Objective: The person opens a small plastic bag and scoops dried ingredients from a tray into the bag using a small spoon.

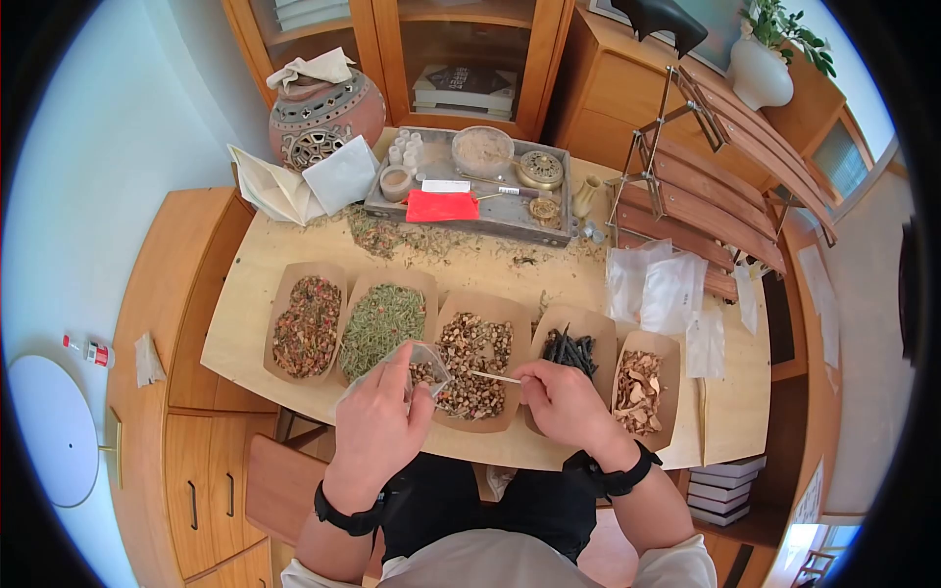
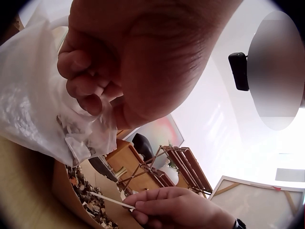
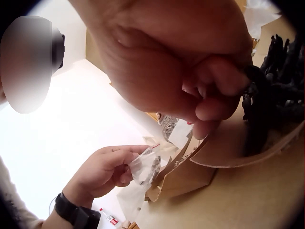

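Observation:
The left hand grips a clear plastic bag with some brown pieces inside; in the head view the bag's mouth is beside the middle tray. The right hand pinches a thin pale stick, whose far end lies over the brown chopped pieces in that tray. In the left wrist view the stick points into the pieces. Under the right hand is a tray of black, twisted pieces. Left of the middle tray stands one of green dried herb.
A tray of reddish mix stands at the left, one of pale slices at the right. Behind are a grey tray with jars, a patterned pot, plastic bags and a wooden folding rack. Herb crumbs lie scattered.

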`<state>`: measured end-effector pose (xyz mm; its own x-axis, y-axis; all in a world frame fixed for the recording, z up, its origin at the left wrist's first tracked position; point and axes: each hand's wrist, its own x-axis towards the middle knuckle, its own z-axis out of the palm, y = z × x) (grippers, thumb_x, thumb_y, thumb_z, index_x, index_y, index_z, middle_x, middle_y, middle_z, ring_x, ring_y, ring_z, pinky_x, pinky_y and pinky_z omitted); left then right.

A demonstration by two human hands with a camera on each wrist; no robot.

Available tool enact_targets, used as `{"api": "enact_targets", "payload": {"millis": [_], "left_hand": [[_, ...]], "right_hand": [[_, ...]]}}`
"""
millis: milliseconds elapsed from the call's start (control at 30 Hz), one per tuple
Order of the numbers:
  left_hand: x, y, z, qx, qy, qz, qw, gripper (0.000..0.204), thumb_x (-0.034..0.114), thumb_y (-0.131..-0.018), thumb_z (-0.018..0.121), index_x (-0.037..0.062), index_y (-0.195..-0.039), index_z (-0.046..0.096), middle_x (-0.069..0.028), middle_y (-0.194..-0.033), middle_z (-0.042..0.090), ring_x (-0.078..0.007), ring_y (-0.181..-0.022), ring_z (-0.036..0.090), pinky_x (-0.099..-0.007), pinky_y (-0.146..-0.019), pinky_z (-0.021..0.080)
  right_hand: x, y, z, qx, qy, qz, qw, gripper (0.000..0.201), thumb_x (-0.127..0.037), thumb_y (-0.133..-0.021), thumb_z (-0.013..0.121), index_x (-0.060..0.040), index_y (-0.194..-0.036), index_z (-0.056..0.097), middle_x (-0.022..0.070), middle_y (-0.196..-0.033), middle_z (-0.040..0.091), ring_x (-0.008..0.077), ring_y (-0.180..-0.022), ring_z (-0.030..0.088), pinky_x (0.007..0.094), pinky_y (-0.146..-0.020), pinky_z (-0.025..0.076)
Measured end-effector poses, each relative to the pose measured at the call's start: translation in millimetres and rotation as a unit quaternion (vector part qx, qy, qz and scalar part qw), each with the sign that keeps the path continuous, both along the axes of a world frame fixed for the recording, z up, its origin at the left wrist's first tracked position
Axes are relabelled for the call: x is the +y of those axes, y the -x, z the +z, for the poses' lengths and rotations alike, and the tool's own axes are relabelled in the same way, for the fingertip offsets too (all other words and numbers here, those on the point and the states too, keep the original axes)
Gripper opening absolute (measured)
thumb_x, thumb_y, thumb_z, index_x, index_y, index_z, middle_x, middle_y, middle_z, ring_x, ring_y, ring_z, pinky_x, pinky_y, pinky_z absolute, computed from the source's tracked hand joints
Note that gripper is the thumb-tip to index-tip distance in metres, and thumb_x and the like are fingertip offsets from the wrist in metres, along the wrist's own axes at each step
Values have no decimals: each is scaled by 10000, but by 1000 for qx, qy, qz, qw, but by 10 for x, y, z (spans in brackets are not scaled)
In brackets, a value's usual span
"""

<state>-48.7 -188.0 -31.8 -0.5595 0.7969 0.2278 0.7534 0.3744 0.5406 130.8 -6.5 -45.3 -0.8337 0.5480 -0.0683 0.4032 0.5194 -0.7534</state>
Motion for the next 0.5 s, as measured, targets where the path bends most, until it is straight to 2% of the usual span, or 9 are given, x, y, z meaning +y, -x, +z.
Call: {"api": "enact_targets", "payload": {"millis": [67,100,167,200,267,300,367,500], "left_hand": [[-6,4,7,-10,1,1,1000,498,158,-908,662,0,-1373,582,-125,-879,668,-298,-750,661,-424,-671,525],[-9,8,8,-20,2,3,1000,496,156,-908,661,1,-1373,582,-127,-882,670,-301,-751,662,-426,-672,527],[-12,23,-4,-13,-2,0,1000,496,155,-907,660,2,-1373,583,-128,-886,672,-302,-751,663,-427,-672,528],[-13,29,-8,-6,-5,-1,1000,496,154,-907,659,2,-1373,583,-128,-890,674,-303,-752,665,-427,-673,529],[-9,27,2,-9,-3,-1,1000,497,153,-906,659,2,-1373,582,-130,-894,676,-302,-754,666,-427,-674,530],[-4,25,5,-11,-2,-1,1000,498,153,-906,658,2,-1374,581,-131,-897,678,-301,-755,668,-427,-675,531],[-3,23,-2,-12,-1,2,1000,499,151,-905,658,2,-1375,581,-132,-897,678,-300,-755,669,-428,-676,532],[-10,26,-23,-13,-2,9,1000,496,143,-899,662,5,-1369,583,-132,-881,674,-301,-747,668,-427,-679,534]], "right_hand": [[19,7,-2,-14,85,-27,996,214,-91,-961,571,-9,-1102,710,199,-888,734,353,-831,723,423,-759,567],[33,8,4,-14,85,-27,996,214,-91,-961,571,-9,-1102,710,199,-888,734,353,-831,723,423,-759,567],[57,0,14,-26,151,-42,987,241,-111,-985,550,5,-1132,702,180,-861,730,295,-793,723,384,-747,558],[65,-5,-1,-25,151,-42,987,241,-111,-985,550,5,-1132,702,180,-861,730,295,-793,723,384,-747,558],[82,-19,-40,-20,175,-36,984,255,-123,-1003,538,15,-1152,693,134,-852,725,215,-774,695,347,-735,547],[88,-25,-39,-20,174,-36,984,255,-123,-1003,538,15,-1152,693,134,-852,725,215,-774,695,347,-735,547],[103,-28,-29,-10,203,-33,978,257,-127,-1013,537,14,-1167,685,86,-860,715,164,-756,652,320,-709,532],[130,-54,91,-22,202,-42,978,247,-130,-1015,542,4,-1165,684,54,-854,702,129,-736,618,302,-683,518]]}}
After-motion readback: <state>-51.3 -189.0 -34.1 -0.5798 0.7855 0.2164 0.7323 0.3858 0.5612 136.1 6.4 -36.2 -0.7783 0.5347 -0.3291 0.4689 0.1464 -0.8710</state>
